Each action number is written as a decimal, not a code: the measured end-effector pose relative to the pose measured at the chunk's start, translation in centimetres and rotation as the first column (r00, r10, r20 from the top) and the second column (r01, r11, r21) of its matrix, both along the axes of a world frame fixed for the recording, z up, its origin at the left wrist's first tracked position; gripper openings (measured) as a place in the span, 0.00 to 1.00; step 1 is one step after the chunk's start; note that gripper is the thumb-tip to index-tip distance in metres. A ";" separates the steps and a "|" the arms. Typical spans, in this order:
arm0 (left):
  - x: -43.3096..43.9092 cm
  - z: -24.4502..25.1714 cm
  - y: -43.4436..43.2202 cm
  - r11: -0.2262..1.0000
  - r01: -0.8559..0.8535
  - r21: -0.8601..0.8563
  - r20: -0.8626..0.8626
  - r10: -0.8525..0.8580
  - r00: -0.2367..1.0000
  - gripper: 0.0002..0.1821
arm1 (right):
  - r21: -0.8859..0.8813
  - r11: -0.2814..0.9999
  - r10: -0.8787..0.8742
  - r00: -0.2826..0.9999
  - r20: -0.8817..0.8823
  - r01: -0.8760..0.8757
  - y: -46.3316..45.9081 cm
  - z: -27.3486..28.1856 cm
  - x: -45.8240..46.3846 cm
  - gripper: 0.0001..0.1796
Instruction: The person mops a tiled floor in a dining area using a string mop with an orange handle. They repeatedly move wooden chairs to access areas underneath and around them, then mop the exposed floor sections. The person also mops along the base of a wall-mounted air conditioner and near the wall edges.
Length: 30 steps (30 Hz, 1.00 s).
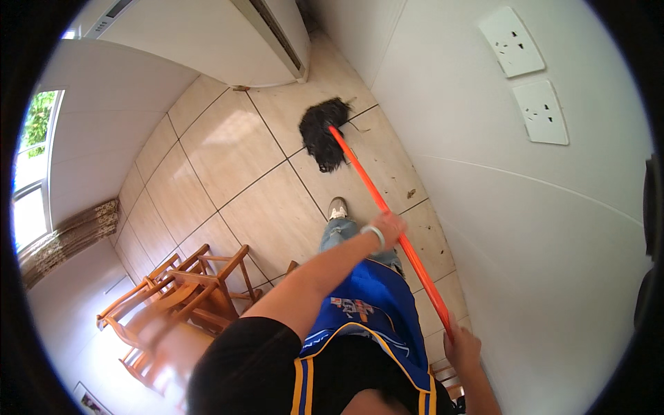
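Observation:
An orange-red mop handle point(423, 270) slants across the view in front of my body. My left hand point(389, 228), slightly blurred and with a pale bangle at the wrist, wraps around its middle. Lower down, beside the right wall, my right hand point(462, 342) grips the handle's upper end. At the far end the black shaggy mop head point(324, 135) lies on the beige floor tiles point(249, 187). Bits of dark debris point(411, 194) are scattered on the tiles between the handle and the wall. One of my shoes point(337, 207) shows just short of the mop head.
On the right runs a white wall point(467, 207) with two socket plates point(512, 42). A large white appliance point(207, 41) stands ahead. Wooden chairs point(202, 290) are at the left, near a patterned curtain point(78, 238) and a window point(36, 155).

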<state>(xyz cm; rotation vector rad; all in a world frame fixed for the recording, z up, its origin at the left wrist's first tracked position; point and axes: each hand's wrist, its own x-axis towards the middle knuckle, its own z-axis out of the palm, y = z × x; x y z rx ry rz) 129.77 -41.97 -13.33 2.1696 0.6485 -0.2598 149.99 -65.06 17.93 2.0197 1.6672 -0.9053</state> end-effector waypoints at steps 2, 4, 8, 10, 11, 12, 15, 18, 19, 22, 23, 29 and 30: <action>-4.6 -1.6 4.0 0.978 -0.197 0.071 -0.018 0.198 0.980 0.15 | 0.076 0.997 0.022 0.995 -0.101 -0.014 5.4 -3.3 -2.5 0.36; -8.8 -3.5 8.1 0.975 -0.199 0.100 -0.281 0.219 0.934 0.24 | 0.116 0.993 0.035 0.979 -0.203 -0.011 10.8 -6.2 -5.7 0.36; -17.5 -5.3 11.8 0.818 -0.525 0.235 -0.319 0.575 0.753 0.30 | 0.096 0.995 0.009 0.941 -0.338 0.025 18.2 -9.6 -12.7 0.32; -19.6 -5.5 12.4 0.756 -0.595 0.273 -0.403 0.652 0.643 0.30 | 0.115 0.993 0.018 0.934 -0.356 0.025 19.3 -9.4 -14.4 0.31; -19.6 -5.4 12.3 0.739 -0.611 0.283 -0.448 0.665 0.597 0.29 | 0.119 0.993 0.022 0.935 -0.353 0.021 19.3 -9.0 -14.6 0.31; -19.3 -5.1 11.8 0.727 -0.620 0.295 -0.438 0.680 0.588 0.28 | 0.090 0.996 0.025 0.931 -0.365 0.009 18.7 -8.4 -14.3 0.30; -14.5 -4.0 8.3 0.719 -0.644 0.261 -0.394 0.688 0.609 0.26 | 0.164 0.986 0.073 0.977 -0.199 -0.040 15.4 -5.9 -10.6 0.30; -7.3 -2.3 2.4 0.836 -0.504 0.217 -0.462 0.543 0.701 0.25 | 0.088 0.996 0.015 0.982 -0.190 0.001 9.4 -3.1 -4.6 0.30; -4.6 -1.7 0.2 0.873 -0.442 0.208 -0.484 0.484 0.729 0.25 | 0.029 0.999 -0.017 0.983 -0.181 0.023 6.8 -2.1 -2.6 0.30; 3.0 0.4 -8.5 0.956 -0.122 0.268 -0.395 0.225 0.891 0.22 | -0.107 0.990 -0.098 0.989 -0.110 0.086 -2.1 1.8 3.0 0.30; 5.8 1.2 -11.9 0.941 -0.022 0.339 -0.354 0.149 0.923 0.21 | -0.160 0.980 -0.133 0.988 -0.076 0.120 -5.2 3.4 4.8 0.31; 21.5 7.1 -31.3 0.857 0.480 0.185 -0.277 -0.423 0.863 0.22 | -0.197 0.903 -0.391 0.920 -0.005 0.382 -21.7 15.2 10.6 0.34; 23.6 8.1 -34.0 0.853 0.517 0.072 -0.211 -0.494 0.843 0.22 | -0.237 0.860 -0.451 0.890 0.060 0.452 -23.4 17.0 10.8 0.33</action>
